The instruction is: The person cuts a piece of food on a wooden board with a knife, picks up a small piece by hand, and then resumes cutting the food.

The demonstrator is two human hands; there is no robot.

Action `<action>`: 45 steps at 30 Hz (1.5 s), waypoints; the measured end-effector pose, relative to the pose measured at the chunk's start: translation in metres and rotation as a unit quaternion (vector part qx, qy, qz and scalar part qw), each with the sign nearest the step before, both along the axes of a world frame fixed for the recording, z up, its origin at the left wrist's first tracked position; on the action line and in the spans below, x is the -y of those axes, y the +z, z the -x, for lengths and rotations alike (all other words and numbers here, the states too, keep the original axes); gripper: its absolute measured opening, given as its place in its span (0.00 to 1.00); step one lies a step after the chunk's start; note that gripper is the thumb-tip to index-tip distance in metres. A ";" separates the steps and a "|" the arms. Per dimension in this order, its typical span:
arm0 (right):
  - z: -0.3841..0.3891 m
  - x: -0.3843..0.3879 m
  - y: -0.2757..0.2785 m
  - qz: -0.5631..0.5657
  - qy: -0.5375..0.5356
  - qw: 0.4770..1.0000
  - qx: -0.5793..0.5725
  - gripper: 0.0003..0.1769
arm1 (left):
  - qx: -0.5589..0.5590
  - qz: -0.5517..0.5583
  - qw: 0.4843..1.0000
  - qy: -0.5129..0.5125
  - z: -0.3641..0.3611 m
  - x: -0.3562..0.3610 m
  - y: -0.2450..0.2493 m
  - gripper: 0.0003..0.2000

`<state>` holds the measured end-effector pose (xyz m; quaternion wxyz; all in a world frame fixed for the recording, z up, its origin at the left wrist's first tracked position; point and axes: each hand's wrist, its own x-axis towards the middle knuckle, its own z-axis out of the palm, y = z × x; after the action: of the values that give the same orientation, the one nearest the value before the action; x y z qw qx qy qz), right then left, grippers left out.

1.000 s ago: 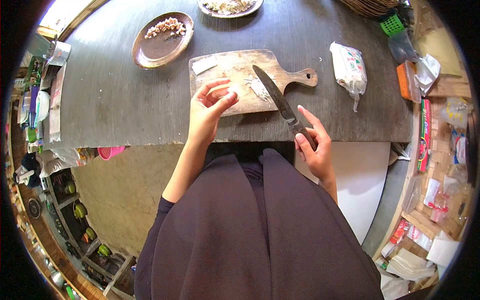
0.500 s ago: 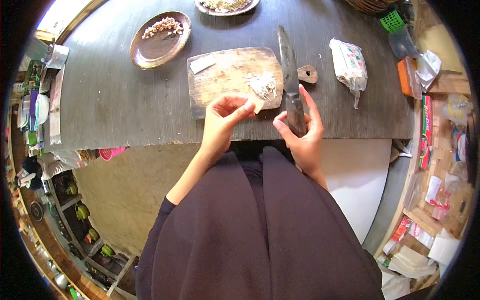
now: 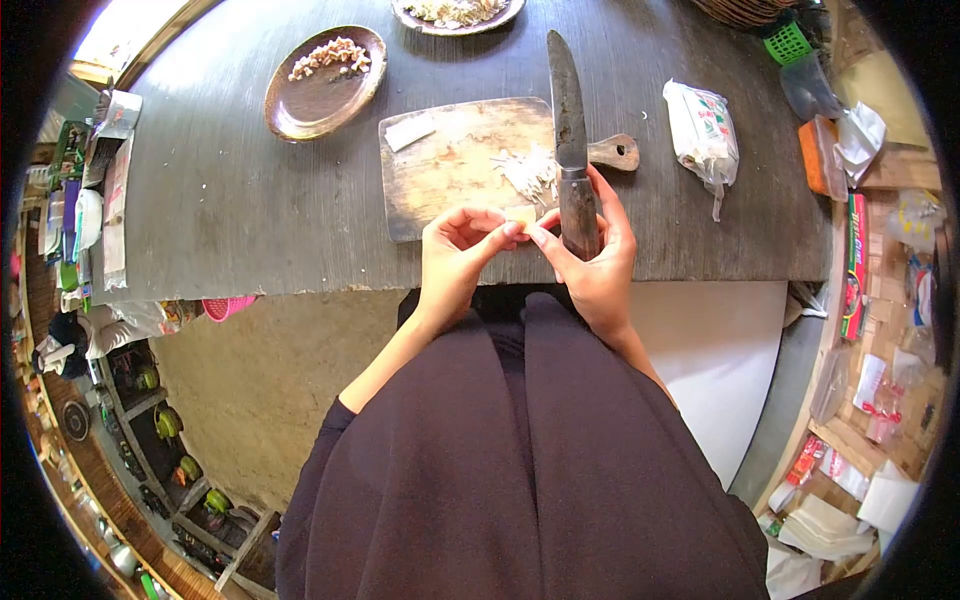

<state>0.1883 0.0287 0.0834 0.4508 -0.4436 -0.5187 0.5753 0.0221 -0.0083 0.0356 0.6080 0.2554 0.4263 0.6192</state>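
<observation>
Over the near edge of a wooden cutting board (image 3: 450, 170), my left hand (image 3: 460, 262) pinches a small pale slice (image 3: 521, 213) between thumb and fingers. My right hand (image 3: 604, 268) has a large knife (image 3: 569, 115) by its dark handle, the blade pointing away from me. Its thumb and index fingertip meet the slice's right side, close to my left fingertips. Thin white strips (image 3: 527, 174) lie in a small heap on the board's right part. A flat white rectangular piece (image 3: 410, 131) rests at its far left corner.
A brown plate (image 3: 312, 112) with chopped pieces stands at the back left of the dark table (image 3: 250, 220). Another plate (image 3: 458, 30) with pale shreds is at the far edge. To the right lie a white plastic packet (image 3: 702, 132) and an orange-and-clear container (image 3: 820, 160).
My right hand has moved left to the slice, and its thumb and index finger now touch it. The knife has swung more upright. My left hand has shifted slightly right.
</observation>
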 end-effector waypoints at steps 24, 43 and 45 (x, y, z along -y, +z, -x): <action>0.003 -0.008 -0.002 0.019 0.033 0.999 -0.038 0.44 | -0.039 -0.056 0.992 -0.105 0.015 -0.009 0.002 0.06; 0.011 -0.007 -0.013 -0.103 0.052 0.993 -0.024 0.41 | -0.017 -0.017 0.994 -0.103 0.026 -0.009 0.014 0.08; 0.011 -0.007 -0.012 -0.105 0.052 0.993 -0.018 0.41 | -0.010 -0.013 0.995 -0.100 0.027 -0.008 0.015 0.08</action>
<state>0.1774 0.0353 0.0714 0.4734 -0.3559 -0.5904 0.5483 -0.0044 0.0001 0.0505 0.6588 0.3108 0.3970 0.5583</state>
